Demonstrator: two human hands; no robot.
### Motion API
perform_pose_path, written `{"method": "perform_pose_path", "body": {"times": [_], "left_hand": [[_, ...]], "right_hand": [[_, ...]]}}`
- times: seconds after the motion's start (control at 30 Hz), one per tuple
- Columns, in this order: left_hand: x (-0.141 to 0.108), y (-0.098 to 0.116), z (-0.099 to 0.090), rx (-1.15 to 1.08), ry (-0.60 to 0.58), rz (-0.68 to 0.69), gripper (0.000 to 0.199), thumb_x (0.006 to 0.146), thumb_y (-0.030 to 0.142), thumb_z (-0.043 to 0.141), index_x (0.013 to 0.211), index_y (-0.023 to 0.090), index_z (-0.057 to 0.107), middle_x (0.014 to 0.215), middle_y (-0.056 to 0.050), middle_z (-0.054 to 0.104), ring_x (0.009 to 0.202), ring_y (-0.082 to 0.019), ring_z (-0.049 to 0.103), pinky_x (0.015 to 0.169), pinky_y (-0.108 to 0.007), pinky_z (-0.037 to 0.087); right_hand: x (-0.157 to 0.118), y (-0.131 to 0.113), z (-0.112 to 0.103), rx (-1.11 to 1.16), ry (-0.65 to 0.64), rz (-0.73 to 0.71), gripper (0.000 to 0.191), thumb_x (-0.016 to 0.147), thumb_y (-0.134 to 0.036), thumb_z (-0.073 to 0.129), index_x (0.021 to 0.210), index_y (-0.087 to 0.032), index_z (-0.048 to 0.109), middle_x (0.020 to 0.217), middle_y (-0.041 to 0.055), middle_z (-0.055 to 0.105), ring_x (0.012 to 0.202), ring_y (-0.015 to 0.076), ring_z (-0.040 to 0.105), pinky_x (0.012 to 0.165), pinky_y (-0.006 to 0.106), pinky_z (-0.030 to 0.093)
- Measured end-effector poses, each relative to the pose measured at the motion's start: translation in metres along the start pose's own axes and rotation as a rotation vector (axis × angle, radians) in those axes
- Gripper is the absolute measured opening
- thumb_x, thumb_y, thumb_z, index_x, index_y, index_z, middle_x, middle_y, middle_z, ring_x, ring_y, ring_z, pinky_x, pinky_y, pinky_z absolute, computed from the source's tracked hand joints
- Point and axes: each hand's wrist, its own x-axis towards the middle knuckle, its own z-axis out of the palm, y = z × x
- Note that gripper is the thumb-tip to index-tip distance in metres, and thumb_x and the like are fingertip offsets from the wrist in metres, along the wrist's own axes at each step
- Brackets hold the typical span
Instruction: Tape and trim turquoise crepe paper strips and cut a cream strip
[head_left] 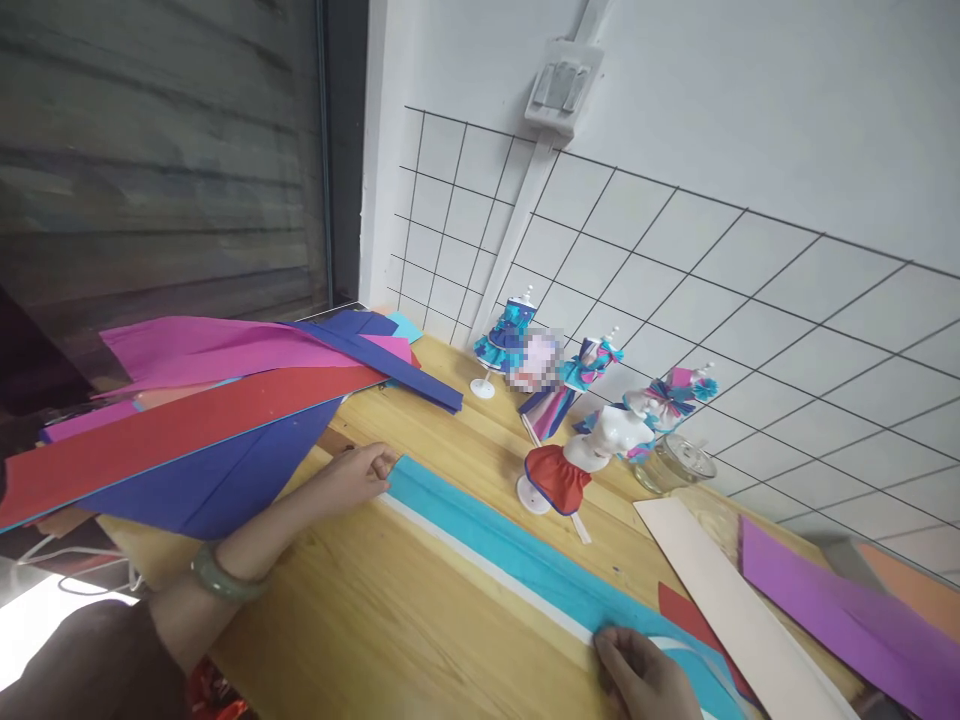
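A long turquoise strip (487, 540), paper or thin cloth, lies slantwise over the wooden table (390, 620). Along its near edge runs a narrow white tape (480, 568). My left hand (364, 472), with a green bangle (225, 575) on the wrist, pinches the far left end of the strip. Lower right, the fingers of my right hand (645, 675) close on the near edge, at the white tape. A loose curl of tape shows beside that hand. Just beyond the strip stands a small white mannequin (619, 435) wearing a red skirt (559, 480).
Several dressed mannequins (510, 335) stand against a wire grid (637, 250) on the wall. A glass jar (684, 462) is behind the white mannequin. Coloured sheets (195, 420) pile up at left. A pale strip (735, 600) and purple sheet (840, 625) lie at right.
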Motion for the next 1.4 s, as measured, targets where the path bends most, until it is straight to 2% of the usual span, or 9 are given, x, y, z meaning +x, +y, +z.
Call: {"method": "perform_pose_path", "body": {"times": [0.13, 0.27, 0.4, 0.5, 0.6, 0.87, 1.03, 1.23, 1.4], "left_hand": [[0.003, 0.005, 0.001, 0.016, 0.050, 0.021, 0.038, 0.075, 0.030, 0.049, 0.110, 0.017, 0.053, 0.102, -0.007, 0.062, 0.098, -0.023, 0.056, 0.085, -0.034, 0.043], [-0.002, 0.045, 0.011, 0.105, 0.079, 0.186, 0.027, 0.082, 0.030, 0.047, 0.104, 0.018, 0.058, 0.106, -0.010, 0.059, 0.105, -0.028, 0.048, 0.093, -0.044, 0.033], [-0.023, 0.109, 0.048, 0.103, -0.126, 0.568, 0.022, 0.085, 0.013, 0.042, 0.089, 0.021, 0.062, 0.093, -0.003, 0.061, 0.096, -0.020, 0.051, 0.091, -0.035, 0.035], [-0.035, 0.153, 0.084, 0.140, -0.318, 0.682, 0.018, 0.083, 0.010, 0.045, 0.082, 0.019, 0.061, 0.089, -0.004, 0.061, 0.094, -0.021, 0.054, 0.087, -0.033, 0.039], [-0.036, 0.185, 0.115, 0.190, -0.397, 0.770, 0.018, 0.082, 0.008, 0.045, 0.082, 0.017, 0.060, 0.088, -0.007, 0.061, 0.088, -0.022, 0.056, 0.084, -0.035, 0.042], [-0.021, 0.218, 0.153, 0.213, -0.485, 0.690, 0.026, 0.078, 0.003, 0.042, 0.084, 0.016, 0.063, 0.090, -0.010, 0.062, 0.087, -0.025, 0.058, 0.078, -0.037, 0.044], [-0.020, 0.225, 0.159, 0.219, -0.467, 0.569, 0.023, 0.083, 0.011, 0.040, 0.088, 0.017, 0.062, 0.095, -0.011, 0.063, 0.092, -0.026, 0.057, 0.080, -0.039, 0.044], [-0.023, 0.245, 0.162, 0.258, -0.448, 0.490, 0.022, 0.080, 0.013, 0.044, 0.091, 0.015, 0.063, 0.091, -0.014, 0.064, 0.092, -0.031, 0.057, 0.080, -0.045, 0.042], [-0.025, 0.246, 0.159, 0.252, -0.434, 0.481, 0.021, 0.084, 0.014, 0.041, 0.080, 0.019, 0.061, 0.087, -0.008, 0.064, 0.085, -0.025, 0.058, 0.077, -0.039, 0.042]], "right_hand": [[-0.002, -0.007, -0.003, -0.011, -0.038, -0.034, 0.032, 0.071, -0.050, 0.050, 0.065, -0.019, 0.056, 0.047, -0.0037, 0.051, 0.043, 0.0132, 0.047, 0.046, 0.025, 0.033], [-0.001, -0.010, -0.005, -0.008, -0.018, -0.033, 0.024, 0.073, -0.041, 0.050, 0.067, -0.019, 0.055, 0.046, -0.0049, 0.052, 0.042, 0.0117, 0.047, 0.046, 0.023, 0.033], [0.002, -0.009, -0.005, 0.016, -0.002, -0.019, 0.021, 0.072, -0.037, 0.050, 0.065, -0.018, 0.054, 0.045, -0.0057, 0.052, 0.038, 0.0101, 0.045, 0.043, 0.022, 0.031], [0.002, -0.009, -0.006, 0.036, 0.000, -0.020, 0.019, 0.072, -0.035, 0.050, 0.065, -0.017, 0.054, 0.045, -0.0056, 0.053, 0.039, 0.0098, 0.045, 0.043, 0.021, 0.032], [0.003, -0.010, -0.006, 0.058, 0.012, -0.026, 0.016, 0.071, -0.031, 0.049, 0.065, -0.017, 0.055, 0.045, -0.0060, 0.052, 0.039, 0.0092, 0.045, 0.043, 0.021, 0.031], [0.005, -0.005, -0.007, 0.216, 0.017, 0.002, 0.017, 0.073, -0.036, 0.051, 0.072, -0.019, 0.049, 0.046, -0.0073, 0.050, 0.039, 0.0093, 0.045, 0.042, 0.021, 0.032], [-0.003, -0.009, -0.019, 0.360, -0.024, 0.028, 0.028, 0.083, -0.048, 0.040, 0.084, -0.020, 0.041, 0.051, -0.0083, 0.047, 0.037, 0.0081, 0.041, 0.039, 0.020, 0.031], [-0.032, -0.041, -0.028, 0.300, -0.110, -0.102, 0.023, 0.088, -0.041, 0.041, 0.094, -0.020, 0.046, 0.058, -0.0077, 0.044, 0.050, 0.0089, 0.042, 0.048, 0.020, 0.033], [-0.048, -0.046, -0.037, 0.208, -0.197, -0.231, 0.017, 0.089, -0.036, 0.043, 0.091, -0.020, 0.050, 0.073, -0.0024, 0.054, 0.065, 0.0109, 0.049, 0.061, 0.022, 0.038]]}}
